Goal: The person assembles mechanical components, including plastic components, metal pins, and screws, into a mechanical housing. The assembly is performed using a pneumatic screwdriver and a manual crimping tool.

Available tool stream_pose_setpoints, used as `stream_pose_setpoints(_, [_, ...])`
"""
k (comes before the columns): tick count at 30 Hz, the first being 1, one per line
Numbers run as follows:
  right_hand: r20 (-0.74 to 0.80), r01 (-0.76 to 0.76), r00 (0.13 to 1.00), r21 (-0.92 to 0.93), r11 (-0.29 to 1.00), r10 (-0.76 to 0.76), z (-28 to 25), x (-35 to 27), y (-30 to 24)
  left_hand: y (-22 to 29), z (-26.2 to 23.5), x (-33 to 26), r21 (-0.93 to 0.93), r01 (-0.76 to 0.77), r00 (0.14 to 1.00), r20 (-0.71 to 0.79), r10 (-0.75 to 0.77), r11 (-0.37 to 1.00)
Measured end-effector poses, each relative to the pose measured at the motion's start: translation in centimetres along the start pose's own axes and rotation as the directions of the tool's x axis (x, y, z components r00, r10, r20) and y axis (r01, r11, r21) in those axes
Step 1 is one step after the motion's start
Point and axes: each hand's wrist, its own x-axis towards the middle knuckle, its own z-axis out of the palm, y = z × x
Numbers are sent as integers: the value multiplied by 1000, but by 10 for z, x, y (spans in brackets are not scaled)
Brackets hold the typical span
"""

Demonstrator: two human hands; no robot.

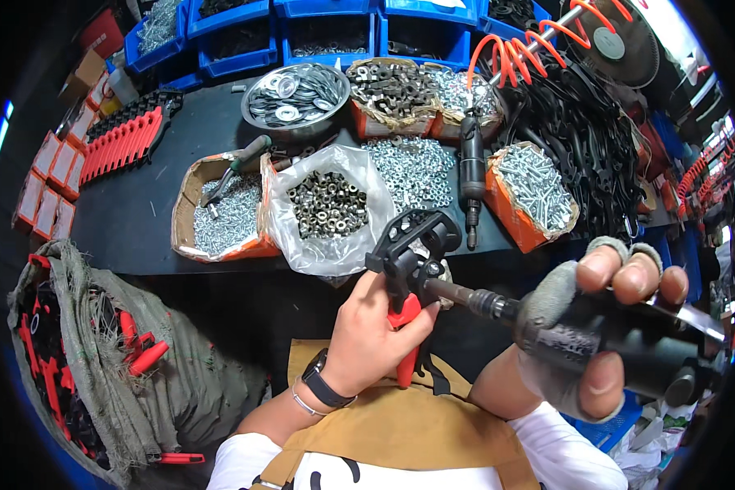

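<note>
My left hand, a watch on its wrist, is closed around a hand tool with a black frame-like head and a red handle. Its exact kind does not show. Wrapped round a black power screwdriver is my right hand, with pale covers on some fingers. The driver's metal socket end meets a fastener on the side of the black head. Just beyond my left hand, a clear plastic bag holds metal nuts.
A second driver hangs on an orange coiled hose. Boxes of screws and small parts, a washer bowl and blue bins cover the bench. Red-handled pieces lie left; a sack stands nearer.
</note>
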Motion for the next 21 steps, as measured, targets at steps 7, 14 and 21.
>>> stream_pose_setpoints(7, [20, 72, 997, -189, 979, -69, 10, -2, 2, 3, 3, -7, -224, 204, 975, 139, -176, 953])
stream_pose_setpoints(14, [-89, -97, 992, -152, 984, 84, -6, 15, -7, -4, -1, -6, -49, -57, 998, -27, 56, 997])
stream_pose_setpoints(21, [-215, -717, 667, -446, 536, 713, -42, 31, 128, -1, -29, -13, -817, 458, 884, 374, -281, 352])
